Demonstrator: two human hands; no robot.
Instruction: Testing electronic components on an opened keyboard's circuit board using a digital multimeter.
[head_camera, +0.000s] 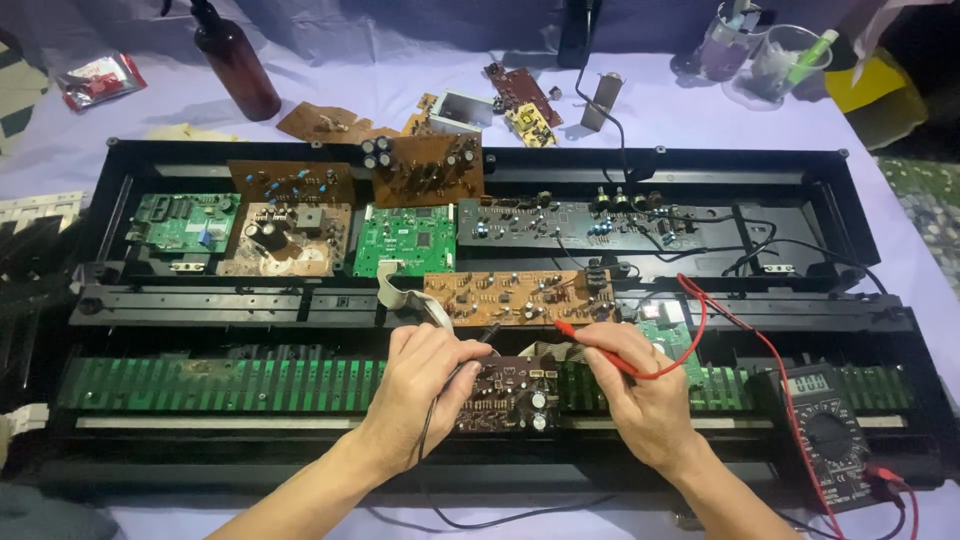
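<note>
Hands: left grip (425, 385) clamps black probe (487, 333), right grip (640, 395) red probe (590, 340); red packet (100, 80) far-left.

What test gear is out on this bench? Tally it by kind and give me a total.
Probes: 2, the red probe in the right hand and the black probe in the left hand
Multimeter: 1
Total: 3

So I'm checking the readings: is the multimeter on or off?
On: the multimeter at lower right shows dark digits on its lit display, though they are too small to read.
</note>
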